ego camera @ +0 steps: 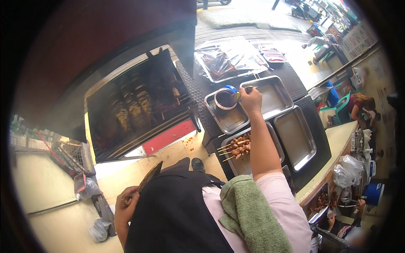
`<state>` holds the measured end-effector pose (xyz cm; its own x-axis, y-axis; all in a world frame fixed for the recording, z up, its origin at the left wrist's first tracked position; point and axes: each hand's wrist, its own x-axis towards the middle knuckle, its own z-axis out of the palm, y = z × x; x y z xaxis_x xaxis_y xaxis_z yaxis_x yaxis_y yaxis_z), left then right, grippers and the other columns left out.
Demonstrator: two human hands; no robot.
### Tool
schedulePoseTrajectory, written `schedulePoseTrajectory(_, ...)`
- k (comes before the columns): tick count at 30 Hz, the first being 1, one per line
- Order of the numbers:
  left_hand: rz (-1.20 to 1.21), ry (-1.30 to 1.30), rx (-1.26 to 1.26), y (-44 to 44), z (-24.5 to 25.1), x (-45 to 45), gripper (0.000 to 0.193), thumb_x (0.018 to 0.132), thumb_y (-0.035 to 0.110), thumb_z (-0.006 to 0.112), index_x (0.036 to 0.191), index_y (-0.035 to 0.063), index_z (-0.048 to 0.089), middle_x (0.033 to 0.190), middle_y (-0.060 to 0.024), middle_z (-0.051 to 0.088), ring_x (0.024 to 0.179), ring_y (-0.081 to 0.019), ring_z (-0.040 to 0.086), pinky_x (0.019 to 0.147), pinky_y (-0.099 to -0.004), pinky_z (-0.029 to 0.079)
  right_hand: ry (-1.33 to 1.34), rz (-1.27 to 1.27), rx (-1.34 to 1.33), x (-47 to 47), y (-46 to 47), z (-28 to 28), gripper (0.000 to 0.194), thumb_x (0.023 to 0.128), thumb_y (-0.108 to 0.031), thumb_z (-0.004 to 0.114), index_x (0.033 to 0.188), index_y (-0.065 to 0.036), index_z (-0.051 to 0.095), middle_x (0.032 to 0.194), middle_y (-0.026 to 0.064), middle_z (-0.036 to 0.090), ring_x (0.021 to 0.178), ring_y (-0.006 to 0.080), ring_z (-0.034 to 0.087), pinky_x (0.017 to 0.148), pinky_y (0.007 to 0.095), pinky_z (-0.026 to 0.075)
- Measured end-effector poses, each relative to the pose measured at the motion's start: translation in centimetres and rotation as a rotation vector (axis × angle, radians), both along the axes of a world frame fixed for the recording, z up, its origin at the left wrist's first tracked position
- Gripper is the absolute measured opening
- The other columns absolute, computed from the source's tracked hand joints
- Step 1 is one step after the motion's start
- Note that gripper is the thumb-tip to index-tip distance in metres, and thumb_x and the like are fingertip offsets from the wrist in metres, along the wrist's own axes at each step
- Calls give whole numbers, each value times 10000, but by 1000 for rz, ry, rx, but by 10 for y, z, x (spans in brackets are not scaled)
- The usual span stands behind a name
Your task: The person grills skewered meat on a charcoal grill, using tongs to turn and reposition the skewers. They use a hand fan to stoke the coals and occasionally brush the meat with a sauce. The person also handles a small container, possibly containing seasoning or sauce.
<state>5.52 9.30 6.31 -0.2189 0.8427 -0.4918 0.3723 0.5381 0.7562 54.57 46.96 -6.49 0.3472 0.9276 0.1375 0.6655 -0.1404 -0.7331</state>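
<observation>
My right hand (251, 99) is closed on the handle of a basting brush (238, 95), held at the rim of a tub of dark sauce (225, 98). The tub stands in a small metal tray (232, 126). Below my right forearm, several meat skewers (240, 146) lie in another metal tray (232, 163). My left hand (127, 200), low at the left beside the black apron, grips a flat brown fan-like thing (151, 175), seen edge-on. Foil-wrapped pieces (144, 99) and a skewered piece (176, 92) lie on the smoky grill (104, 139).
A plastic-covered tray (232, 60) stands at the table's far end, and metal trays (295, 137) stand at the right. A counter (335, 142) with plastic bags (348, 170) runs along the right. Another person's hand (360, 205) holds tongs there. People sit farther off.
</observation>
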Motion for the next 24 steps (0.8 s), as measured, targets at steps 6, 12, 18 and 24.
schedulePoseTrajectory(6, 4, -39, 56, -17, -8, -25, 316, 1016, 156, 741, 1284, -11, 733, 1127, -97, 772, 1048, -170, 699, 945, -312, 538, -51, -146, 40, -6, 3, -47, 374, 933, -331, 752, 1042, 22, 809, 993, 250, 809, 900, 407, 785, 903, 493, 589)
schedulePoseTrajectory(12, 20, -104, 94, -48, -27, -72, 300, 1013, 118, 753, 1287, -4, 733, 1145, -102, 784, 1066, -184, 712, 963, -319, 549, 1505, -668, -86, 15, -54, -93, 267, 1101, -282, 585, 962, -59, 631, 751, 93, 672, 548, 165, 604, 457, 280, 441)
schedulePoseTrajectory(18, 52, -74, 190, -82, -39, -127, 285, 1003, 90, 760, 1274, 3, 738, 1110, -122, 788, 1022, -194, 724, 927, -320, 564, 1646, -94, 91, -60, -107, -26, 380, 1142, -372, 491, 1066, -62, 699, 866, 86, 702, 673, 178, 602, 602, 326, 476)
schedulePoseTrajectory(24, 65, -64, 207, -105, -40, -171, 303, 1003, 101, 761, 1291, 12, 731, 1088, -125, 793, 1007, -204, 746, 906, -339, 586, 1453, 630, 25, -272, -89, 80, 215, 1076, -193, 673, 1221, -46, 733, 976, 78, 762, 764, 134, 678, 632, 264, 514)
